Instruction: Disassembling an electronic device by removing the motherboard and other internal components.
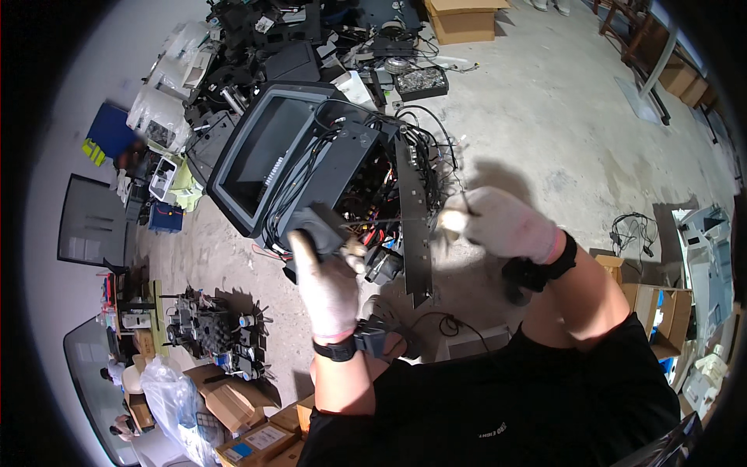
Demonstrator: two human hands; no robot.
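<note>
My left hand (327,292), in a white glove, grips a square black part (317,231) that looks like a small speaker. A thin cable (381,222) runs taut from it toward my right hand (498,224), also gloved, whose fingers are pinched and blurred by motion. Both hands are over an opened black machine housing (331,175) on the floor. It has a framed screen-like front (261,148), bundled black cables (299,175) and a tangle of coloured wires (373,183) inside. A long black metal panel (414,218) stands along its right side, between my hands.
Beyond the housing lies a heap of dark scrap parts (288,58), with a cardboard box (464,19) behind. Dismantled mechanical parts (216,327) sit at the left. Cartons (233,401) are at the near left, an open carton (657,319) at the right, and loose cable (632,233) on the floor.
</note>
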